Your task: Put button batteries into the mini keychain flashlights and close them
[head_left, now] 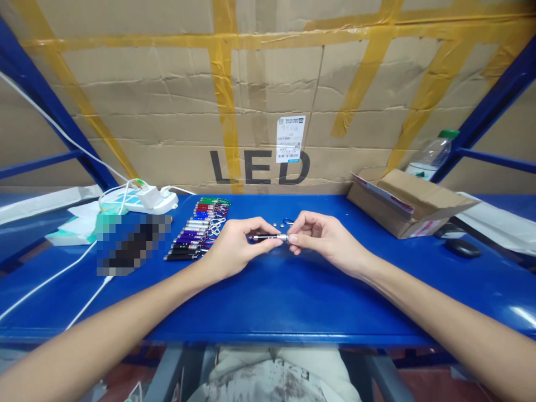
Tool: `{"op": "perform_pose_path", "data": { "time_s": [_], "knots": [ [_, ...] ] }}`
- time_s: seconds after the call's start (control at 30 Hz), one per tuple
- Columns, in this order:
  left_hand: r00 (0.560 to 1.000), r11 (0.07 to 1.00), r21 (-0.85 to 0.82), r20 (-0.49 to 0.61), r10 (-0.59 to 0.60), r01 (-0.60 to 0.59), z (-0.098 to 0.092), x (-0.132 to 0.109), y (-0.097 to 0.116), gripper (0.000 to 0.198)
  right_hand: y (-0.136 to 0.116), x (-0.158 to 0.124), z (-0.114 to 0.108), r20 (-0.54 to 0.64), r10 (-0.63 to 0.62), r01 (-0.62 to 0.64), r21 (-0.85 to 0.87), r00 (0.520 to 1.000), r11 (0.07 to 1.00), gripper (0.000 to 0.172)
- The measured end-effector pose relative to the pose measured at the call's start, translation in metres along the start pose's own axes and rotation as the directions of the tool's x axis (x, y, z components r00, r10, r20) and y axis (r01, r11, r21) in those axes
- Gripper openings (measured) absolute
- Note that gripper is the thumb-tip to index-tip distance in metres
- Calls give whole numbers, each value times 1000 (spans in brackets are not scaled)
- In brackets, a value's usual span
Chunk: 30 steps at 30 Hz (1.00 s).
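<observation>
I count 1 left hand (238, 243), 1 right hand (329, 237), 1 held tube (263, 237), 2 small discs (275, 225), 1 open carton (374, 207), 1 btl (433, 152), many row tubes (196, 227) (exact no. unclear).

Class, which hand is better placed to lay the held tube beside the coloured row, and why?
Likely the left hand: it pinches the tube by its dark body and is nearer the coloured row, while the right hand is at the silver end.

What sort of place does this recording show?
Probably a small workshop or light-assembly station, though the room itself is not visible. Suggesting it are a blue metal-looking worktable, a neat row of small, pen-like tubes, and a large taped cardboard surface printed "LED" behind.
</observation>
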<state>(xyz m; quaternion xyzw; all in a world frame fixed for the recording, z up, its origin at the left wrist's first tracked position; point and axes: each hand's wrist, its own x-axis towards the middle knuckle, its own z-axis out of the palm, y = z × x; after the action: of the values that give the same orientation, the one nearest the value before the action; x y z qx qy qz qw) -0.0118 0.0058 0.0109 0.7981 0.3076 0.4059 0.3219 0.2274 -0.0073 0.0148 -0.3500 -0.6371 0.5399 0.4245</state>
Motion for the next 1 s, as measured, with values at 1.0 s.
{"op": "perform_pose_path", "data": {
  "time_s": [1.0],
  "knots": [
    [963,830,-496,56,-263,256,16,7,1,48,1,2,5,-72,-22,22,-3,997,1000,46]
  ]
}}
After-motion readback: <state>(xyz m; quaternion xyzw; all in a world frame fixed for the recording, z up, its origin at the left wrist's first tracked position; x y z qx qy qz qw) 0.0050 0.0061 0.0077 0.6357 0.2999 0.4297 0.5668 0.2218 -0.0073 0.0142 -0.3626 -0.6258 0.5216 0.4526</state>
